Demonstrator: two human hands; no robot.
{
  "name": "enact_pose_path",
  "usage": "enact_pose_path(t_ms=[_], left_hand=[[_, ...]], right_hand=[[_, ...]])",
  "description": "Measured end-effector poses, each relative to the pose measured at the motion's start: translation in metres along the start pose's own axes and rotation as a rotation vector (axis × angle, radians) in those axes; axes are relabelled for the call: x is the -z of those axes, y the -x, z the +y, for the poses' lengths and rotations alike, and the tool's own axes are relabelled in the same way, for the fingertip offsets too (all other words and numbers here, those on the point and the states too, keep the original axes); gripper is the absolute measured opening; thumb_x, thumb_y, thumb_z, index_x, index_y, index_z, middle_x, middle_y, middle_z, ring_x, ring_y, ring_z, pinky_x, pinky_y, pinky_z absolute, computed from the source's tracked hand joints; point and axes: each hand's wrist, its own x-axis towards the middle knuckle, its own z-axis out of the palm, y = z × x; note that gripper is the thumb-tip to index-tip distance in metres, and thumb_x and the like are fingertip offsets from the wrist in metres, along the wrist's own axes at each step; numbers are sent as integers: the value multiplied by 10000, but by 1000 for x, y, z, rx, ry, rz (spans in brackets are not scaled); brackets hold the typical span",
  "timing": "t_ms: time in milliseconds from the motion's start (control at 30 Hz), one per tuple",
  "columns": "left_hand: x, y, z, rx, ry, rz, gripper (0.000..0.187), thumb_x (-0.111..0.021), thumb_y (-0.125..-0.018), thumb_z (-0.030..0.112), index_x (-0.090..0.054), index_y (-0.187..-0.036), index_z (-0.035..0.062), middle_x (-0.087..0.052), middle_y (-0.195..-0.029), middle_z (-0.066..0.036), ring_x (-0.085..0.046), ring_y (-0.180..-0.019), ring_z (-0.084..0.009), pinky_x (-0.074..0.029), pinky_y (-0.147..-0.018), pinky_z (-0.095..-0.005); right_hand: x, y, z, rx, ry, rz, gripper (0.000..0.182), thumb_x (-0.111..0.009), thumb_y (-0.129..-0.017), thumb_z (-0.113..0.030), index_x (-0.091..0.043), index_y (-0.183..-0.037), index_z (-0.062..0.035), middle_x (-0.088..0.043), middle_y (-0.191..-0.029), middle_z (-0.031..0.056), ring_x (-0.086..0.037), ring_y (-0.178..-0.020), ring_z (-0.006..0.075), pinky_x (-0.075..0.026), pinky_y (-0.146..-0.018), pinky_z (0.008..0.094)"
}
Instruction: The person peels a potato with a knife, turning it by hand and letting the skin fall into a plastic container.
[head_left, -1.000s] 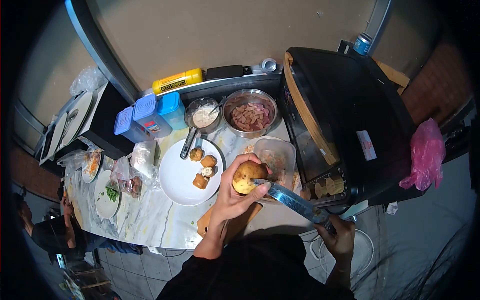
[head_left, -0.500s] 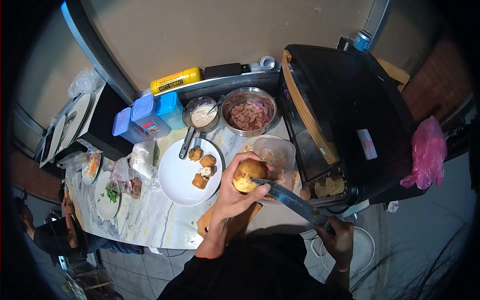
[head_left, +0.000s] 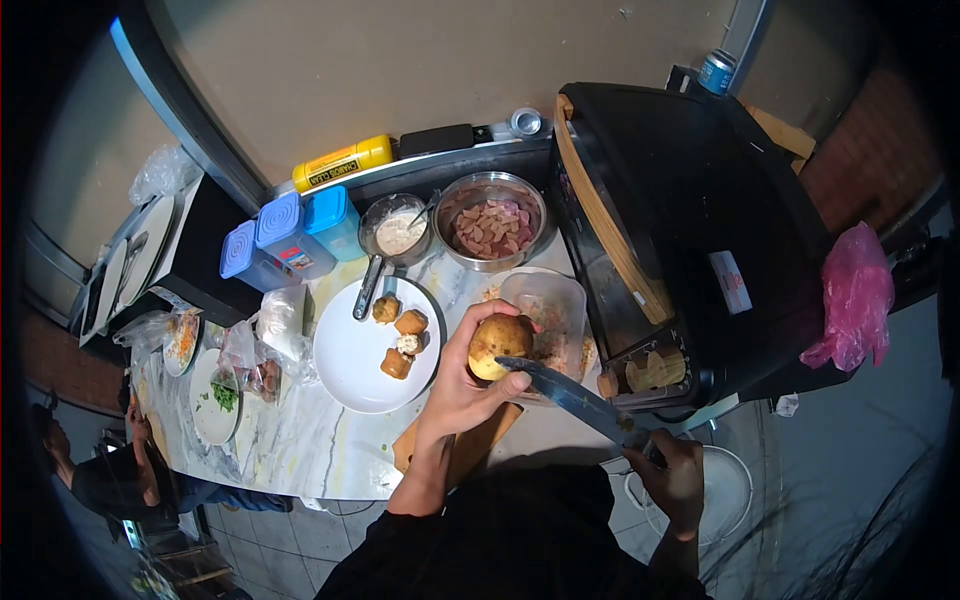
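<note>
A partly peeled potato point(head_left: 503, 337) rests in my left hand point(head_left: 462, 397), whose fingers curl round it. Brown skin covers its top, and a pale yellow patch shows low on its left side. My right hand point(head_left: 672, 482) grips the handle of a large dark knife point(head_left: 585, 400). The blade slants up to the left, its tip end against the potato near my left thumb. Beneath the potato is a clear plastic tub point(head_left: 560, 300) with reddish residue in it. A wooden cutting board point(head_left: 480, 450) lies partly hidden under my left forearm.
A white plate point(head_left: 345, 350) with several browned pieces lies left of my hands. Behind stand a steel bowl point(head_left: 540, 225) of sliced meat and a bowl of white mixture point(head_left: 400, 232). A black oven point(head_left: 690, 220) fills the right. Another person point(head_left: 115, 480) stands far left.
The view has shifted slightly. The knife and potato stay in contact, with the blade's tip end at nearly the same place; both hands keep their grips.
</note>
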Motion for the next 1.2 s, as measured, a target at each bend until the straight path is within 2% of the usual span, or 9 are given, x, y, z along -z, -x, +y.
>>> enact_pose_path(t_ms=[500, 700, 767, 900, 1200], left_hand=[[-7, 0, -3, 14, -4, 48, 571, -772, -785, 158, -426, -1224, 43, -583, -1116, -97, -556, -975, -141, -442, -863, -273], [-8, -1, -6, 2, 30, 76, 640, -798, -763, 203, -413, -1247, 41, -576, -1125, -94, -554, -995, -147, -434, -882, -275], [-5, -2, -7, -13, 25, -1, 704, -812, -745, 251, -397, -1271, 38, -552, -1165, -102, -537, -1052, -162, -415, -921, -286], [-4, -1, -7, 41, -8, -17, 737, -815, -734, 281, -389, -1285, 40, -526, -1201, -109, -514, -1101, -175, -397, -955, -299], [-3, 0, -5, 87, -20, -5, 653, -785, -759, 162, -401, -1278, 60, -524, -1200, -98, -512, -1094, -176, -413, -944, -297]], right_hand=[[-9, 9, 5, -48, 19, 20, 267, -759, -784, -194, -557, -752, -21, -525, -510, 91, -534, -416, 237, -380, -427, 332], [-7, 12, 8, -53, -6, 4, 265, -758, -785, -203, -562, -751, -29, -530, -515, 84, -541, -428, 231, -395, -446, 327], [-5, 12, 7, -57, -6, 2, 264, -758, -785, -204, -563, -751, -29, -528, -513, 87, -540, -426, 235, -397, -446, 329], [-5, 12, 8, -75, -47, -6, 262, -755, -786, -201, -564, -748, -27, -535, -515, 98, -549, -429, 251, -401, -443, 337], [-9, 10, 7, -64, -38, 2, 273, -755, -788, -184, -545, -724, -22, -536, -517, 112, -550, -429, 272, -389, -423, 345]])
